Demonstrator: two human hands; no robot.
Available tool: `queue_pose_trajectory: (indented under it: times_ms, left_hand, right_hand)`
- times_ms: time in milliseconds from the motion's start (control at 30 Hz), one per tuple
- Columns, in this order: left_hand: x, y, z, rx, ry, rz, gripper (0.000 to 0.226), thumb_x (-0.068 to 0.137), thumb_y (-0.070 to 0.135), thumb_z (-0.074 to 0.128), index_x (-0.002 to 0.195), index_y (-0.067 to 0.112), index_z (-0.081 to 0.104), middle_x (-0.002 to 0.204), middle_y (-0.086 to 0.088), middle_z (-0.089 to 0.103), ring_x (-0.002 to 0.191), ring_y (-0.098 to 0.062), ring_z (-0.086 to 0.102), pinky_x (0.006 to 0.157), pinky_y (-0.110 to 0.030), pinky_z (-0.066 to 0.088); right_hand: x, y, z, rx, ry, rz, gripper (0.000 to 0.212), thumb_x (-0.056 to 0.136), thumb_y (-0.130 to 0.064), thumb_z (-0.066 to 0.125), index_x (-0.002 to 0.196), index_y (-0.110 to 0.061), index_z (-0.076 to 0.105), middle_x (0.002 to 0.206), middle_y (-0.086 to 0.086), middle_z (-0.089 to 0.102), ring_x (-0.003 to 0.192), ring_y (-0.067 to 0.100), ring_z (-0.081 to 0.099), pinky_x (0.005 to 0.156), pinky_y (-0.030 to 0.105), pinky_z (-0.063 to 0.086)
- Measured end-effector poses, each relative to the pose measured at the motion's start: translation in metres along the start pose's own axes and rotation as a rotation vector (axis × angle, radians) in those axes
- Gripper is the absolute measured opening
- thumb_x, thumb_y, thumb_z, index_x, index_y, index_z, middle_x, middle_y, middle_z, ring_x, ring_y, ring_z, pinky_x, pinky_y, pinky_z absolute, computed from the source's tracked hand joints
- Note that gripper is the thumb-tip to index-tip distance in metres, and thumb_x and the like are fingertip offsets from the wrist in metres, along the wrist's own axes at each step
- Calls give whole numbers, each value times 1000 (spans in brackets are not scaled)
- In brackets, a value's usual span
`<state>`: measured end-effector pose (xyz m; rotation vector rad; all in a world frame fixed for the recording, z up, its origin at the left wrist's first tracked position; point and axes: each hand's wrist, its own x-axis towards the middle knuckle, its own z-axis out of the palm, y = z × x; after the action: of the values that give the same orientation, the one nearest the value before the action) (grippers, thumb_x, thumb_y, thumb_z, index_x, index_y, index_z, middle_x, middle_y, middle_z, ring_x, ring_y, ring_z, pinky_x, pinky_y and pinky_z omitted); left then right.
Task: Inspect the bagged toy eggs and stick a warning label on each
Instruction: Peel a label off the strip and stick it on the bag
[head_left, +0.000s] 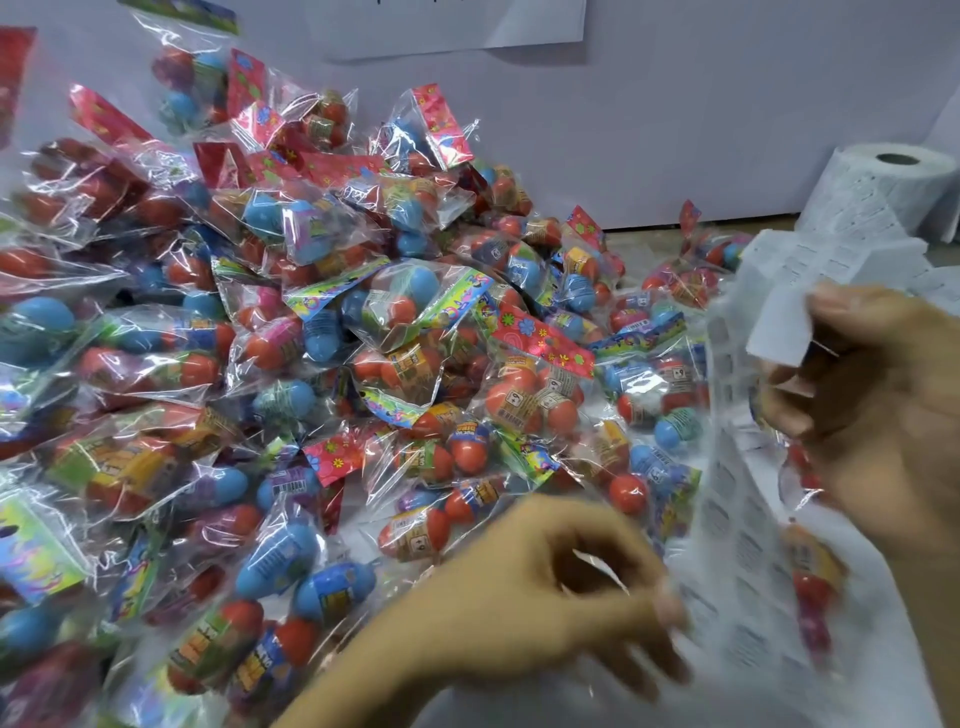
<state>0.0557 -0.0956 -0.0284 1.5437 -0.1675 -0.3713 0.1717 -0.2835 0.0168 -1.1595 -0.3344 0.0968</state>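
Dozens of bagged toy eggs (363, 332) heaped across desk (649, 239), no warning labels visible on them, most of job seemingly ahead; label strip (737, 519) running long-axis from roll (883, 192) down toward camera; right hand (878, 395) grip pinching strip's peeled end; left hand (540, 592) fingers curled, apparently empty.

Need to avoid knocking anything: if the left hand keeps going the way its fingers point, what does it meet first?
Likely the label strip: the left hand points right, fingertips blurred beside the strip's edge. Contact is unclear.
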Motion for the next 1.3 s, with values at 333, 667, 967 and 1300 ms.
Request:
queue_pose_trajectory:
  times_ms: [333,667,967,1300]
  left_hand:
    - [5,5,-1,-230,430,145,14,86,25,74,80,12,76,76,-7,69,63,-21,72,52,-24,57]
    - [7,8,-12,-393,517,233,21,83,22,72,95,9,82,101,-19,76,92,-23,72,73,-31,61]
    - [7,8,-16,-487,549,197,19,73,15,74,88,6,82,88,-15,75,75,-17,70,63,-26,59]
    - [2,12,-19,-384,656,238,4,75,23,74,76,21,78,82,-8,71,65,-19,64,56,-26,54]
  right_hand:
    - [-19,32,24,-831,-53,-541,13,92,-28,70,80,-24,74,77,-11,68,70,13,65,60,24,52]
    - [-32,55,38,-941,-152,-776,9,86,-11,77,92,-4,78,89,5,68,82,13,64,73,20,50]
    - [-30,55,37,-875,-260,-638,30,82,-24,82,107,-11,74,101,-1,66,92,15,65,68,23,51]
    - [-10,35,17,-1141,-325,-61,66,78,-82,34,75,-28,72,78,-7,67,96,4,53,91,31,41]
